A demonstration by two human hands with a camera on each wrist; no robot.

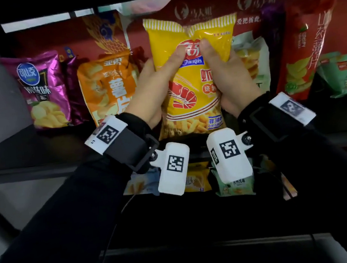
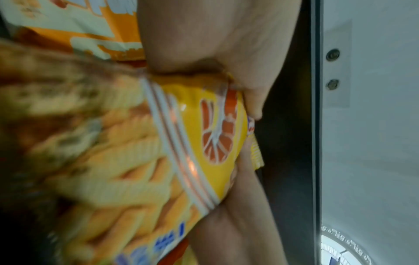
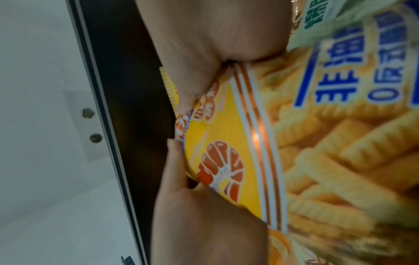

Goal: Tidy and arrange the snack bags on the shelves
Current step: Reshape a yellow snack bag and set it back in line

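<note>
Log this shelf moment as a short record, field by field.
held item: yellow shrimp-stick bag, upright
left hand: grips the bag's left side, thumb on its front
right hand: grips the bag's right side, thumb on its front
left neighbour: orange chip bag, then purple chip bag
right neighbour: pale green bag, partly hidden; beyond it a red bag, leaning
bag bottom: hidden behind the wrists, contact with the shelf not visible

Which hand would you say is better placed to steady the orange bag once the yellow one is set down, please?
Probably the left hand: its grip is on the yellow bag's left edge, right beside the orange bag. The right hand is on the far edge.
</note>
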